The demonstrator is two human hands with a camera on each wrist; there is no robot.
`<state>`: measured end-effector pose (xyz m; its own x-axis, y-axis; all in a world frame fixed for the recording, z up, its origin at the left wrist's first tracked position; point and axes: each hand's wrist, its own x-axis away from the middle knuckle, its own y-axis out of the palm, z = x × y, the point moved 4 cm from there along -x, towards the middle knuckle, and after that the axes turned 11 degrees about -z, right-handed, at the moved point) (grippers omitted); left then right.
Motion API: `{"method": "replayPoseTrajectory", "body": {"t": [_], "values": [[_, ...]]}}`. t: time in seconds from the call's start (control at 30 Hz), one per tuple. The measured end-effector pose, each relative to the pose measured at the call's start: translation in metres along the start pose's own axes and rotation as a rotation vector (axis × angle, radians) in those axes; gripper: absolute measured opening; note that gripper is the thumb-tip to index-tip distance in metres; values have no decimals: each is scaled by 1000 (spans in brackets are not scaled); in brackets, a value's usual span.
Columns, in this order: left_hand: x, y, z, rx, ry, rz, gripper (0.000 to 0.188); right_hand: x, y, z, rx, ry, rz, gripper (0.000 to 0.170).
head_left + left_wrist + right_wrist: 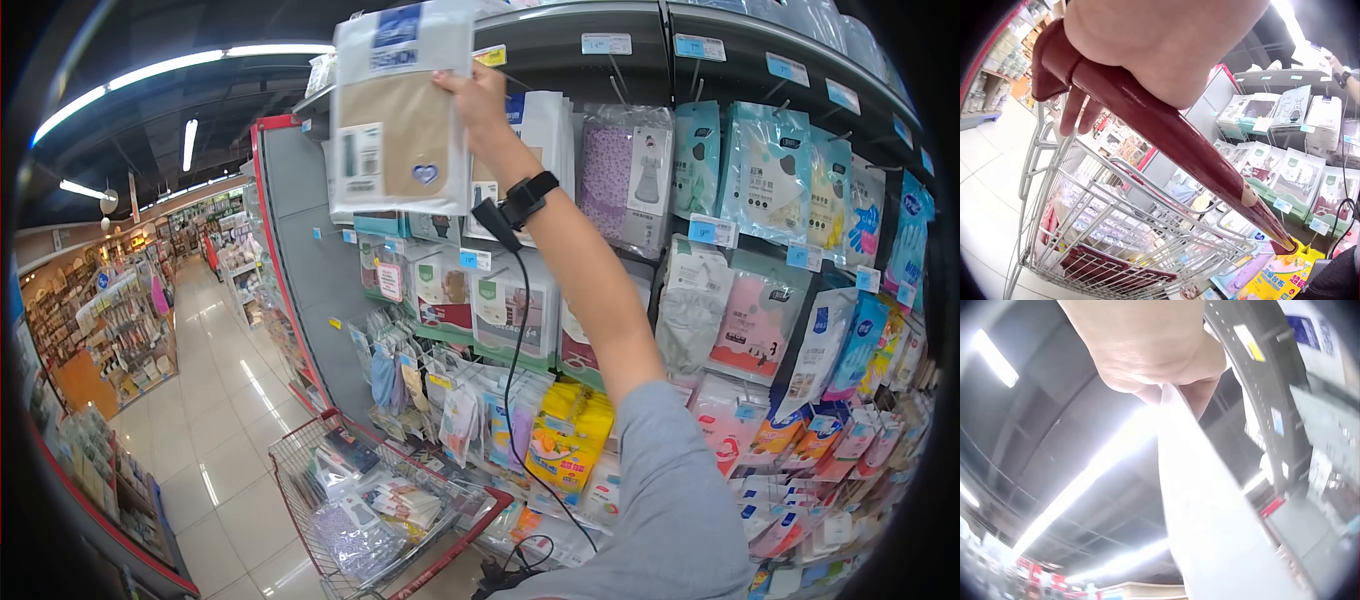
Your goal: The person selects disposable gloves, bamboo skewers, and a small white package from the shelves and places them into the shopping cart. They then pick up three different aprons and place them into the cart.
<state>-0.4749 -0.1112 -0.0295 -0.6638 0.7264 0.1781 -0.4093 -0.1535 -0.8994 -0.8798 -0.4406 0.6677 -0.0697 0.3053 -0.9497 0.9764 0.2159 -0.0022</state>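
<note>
By the lower left corner of a rack stands a cart holding wrapped packs; the left hand is curled round its red handle. Before the rack's upper left corner is a beige-and-white packet, its right edge pinched by the right hand. Purple, then turquoise packages hang farther right.

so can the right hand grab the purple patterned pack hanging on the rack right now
Probably not yet: the right hand is busy holding up the beige-and-white packet. If freed, it likely could, since the purple patterned pack hangs nearby with no other pack in front.
</note>
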Motion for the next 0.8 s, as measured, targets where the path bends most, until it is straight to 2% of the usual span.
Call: {"method": "replayPoseTrajectory", "body": {"t": [0.03,0.1,0.17,0.23,0.27,0.3,0.37,0.4,0.47,0.53,0.6,0.63,0.7,0.73,0.8], "values": [[0,4,-1,-2,-2,-9,44,8,14,-2,3,9,-2,19],[-3,5,-3,-36,58,136,42,33,45,-1,-132,95,-23,16],[-4,6,-1,-40,74,173,41,72,72,4,-182,196,-63,16],[-9,22,-10,145,-46,269,27,120,101,15,-231,388,-194,18],[-20,38,-24,100,44,338,31,148,114,25,-243,452,-253,18],[-12,34,-23,49,53,353,29,176,126,37,-254,509,-316,18],[-9,21,-11,27,85,352,28,240,146,81,-81,525,-478,19],[-11,21,-11,53,109,339,30,276,157,100,-97,594,-488,19],[-10,21,-12,54,127,385,30,351,174,140,-143,735,-491,20],[-13,26,-15,24,104,350,32,408,187,193,-191,832,-511,21],[-13,29,-17,-24,118,382,32,476,191,237,-103,984,-426,21],[-11,26,-15,-34,110,357,30,503,197,247,-114,1039,-462,21],[-5,16,-10,19,121,325,28,550,202,271,-263,1215,-260,21],[-3,18,-11,10,124,324,27,581,205,283,-266,1262,-279,21],[-9,17,-11,-2,113,328,27,625,212,317,-237,1322,-172,21]]}}
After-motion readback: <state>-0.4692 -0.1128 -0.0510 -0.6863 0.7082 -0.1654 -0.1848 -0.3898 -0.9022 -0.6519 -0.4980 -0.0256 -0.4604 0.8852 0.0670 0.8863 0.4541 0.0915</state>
